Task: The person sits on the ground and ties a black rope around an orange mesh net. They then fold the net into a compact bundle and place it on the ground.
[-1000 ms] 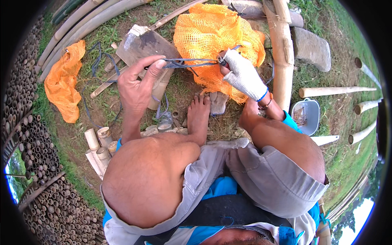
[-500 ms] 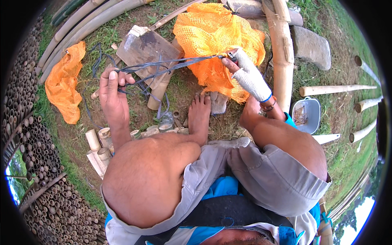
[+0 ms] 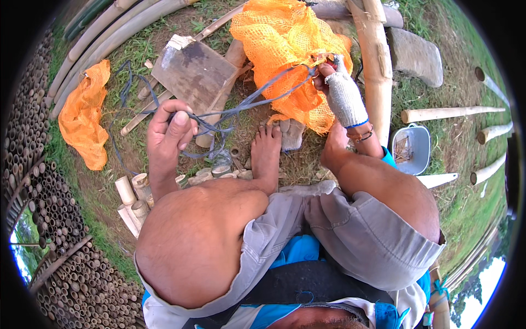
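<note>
Dark blue-grey strips of cord (image 3: 255, 100) run slackly between my two hands. My bare left hand (image 3: 171, 129) pinches their left part between thumb and fingers, and loose loops hang below it. My right hand (image 3: 341, 88), in a white knit glove that leaves some fingertips bare, is closed on the other end of the cord. A small dark object shows at its fingertips, too small to name. Behind the right hand lies a large orange mesh sack (image 3: 285, 41), bunched up on the ground. More cord trails on the grass left of my left hand.
A flat wooden board (image 3: 192, 71) rests on a bamboo piece ahead. Another orange mesh sack (image 3: 85, 118) lies at left. A thick bamboo pole (image 3: 375, 82), a stone block (image 3: 415, 57) and a grey bucket (image 3: 419, 145) stand right. Cut bamboo pieces (image 3: 129, 192) sit beside my left knee.
My left hand has come down and to the right, nearer my right hand. The cord, stretched fairly straight before, now sags. My right hand has shifted slightly right and turned more upright.
</note>
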`<state>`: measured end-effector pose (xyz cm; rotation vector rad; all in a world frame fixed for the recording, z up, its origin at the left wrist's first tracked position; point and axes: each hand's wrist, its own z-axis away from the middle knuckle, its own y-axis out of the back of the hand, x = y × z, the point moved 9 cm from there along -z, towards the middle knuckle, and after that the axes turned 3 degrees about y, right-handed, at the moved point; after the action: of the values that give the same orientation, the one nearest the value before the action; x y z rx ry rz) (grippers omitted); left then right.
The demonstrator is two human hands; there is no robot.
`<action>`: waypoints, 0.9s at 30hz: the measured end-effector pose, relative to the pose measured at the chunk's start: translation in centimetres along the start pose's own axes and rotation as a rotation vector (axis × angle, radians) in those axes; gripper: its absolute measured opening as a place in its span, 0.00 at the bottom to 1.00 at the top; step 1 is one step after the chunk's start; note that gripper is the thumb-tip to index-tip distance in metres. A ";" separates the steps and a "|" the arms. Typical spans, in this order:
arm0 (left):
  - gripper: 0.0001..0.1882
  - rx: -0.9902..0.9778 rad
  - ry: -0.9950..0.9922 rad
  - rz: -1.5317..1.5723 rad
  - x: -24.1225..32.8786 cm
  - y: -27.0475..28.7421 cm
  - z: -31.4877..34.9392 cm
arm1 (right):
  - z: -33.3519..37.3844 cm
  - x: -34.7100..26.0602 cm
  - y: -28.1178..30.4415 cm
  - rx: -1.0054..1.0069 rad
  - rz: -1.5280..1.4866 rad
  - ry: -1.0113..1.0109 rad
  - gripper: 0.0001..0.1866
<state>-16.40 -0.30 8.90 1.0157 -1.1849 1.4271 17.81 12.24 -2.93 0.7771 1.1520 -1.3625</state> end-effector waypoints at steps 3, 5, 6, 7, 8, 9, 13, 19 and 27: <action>0.11 0.289 -0.182 0.173 3.1 6.9 1.7 | -1.8 1.3 1.1 0.022 0.004 0.020 0.09; 0.12 0.508 -0.312 0.195 5.2 12.5 2.7 | -1.5 1.4 4.0 0.111 -0.005 0.040 0.09; 0.11 0.613 -0.358 0.181 6.2 15.4 3.5 | -0.9 1.3 5.2 0.163 -0.018 0.044 0.09; 0.12 0.700 -0.360 0.148 6.1 17.7 5.6 | -1.0 1.5 5.9 0.170 -0.028 0.035 0.08; 0.12 0.772 -0.337 0.112 6.2 19.7 7.0 | -1.2 1.8 7.1 0.207 -0.068 0.059 0.06; 0.12 0.820 -0.298 0.068 6.0 21.5 8.3 | -1.0 2.3 8.0 0.294 -0.159 0.046 0.05; 0.16 0.911 0.055 -0.160 1.1 27.1 12.9 | -0.6 3.8 10.5 0.422 -0.412 0.055 0.06; 0.25 0.801 0.576 -0.574 -5.3 31.8 14.7 | 0.1 3.1 10.8 0.433 -0.442 0.074 0.07; 0.38 0.616 0.361 -1.000 0.5 28.2 3.7 | 2.9 0.8 -1.8 -0.406 0.088 -0.070 0.11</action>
<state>-44.28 -5.04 5.47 1.3993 0.1152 1.0541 16.46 9.08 -2.42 0.4772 1.2698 -1.0284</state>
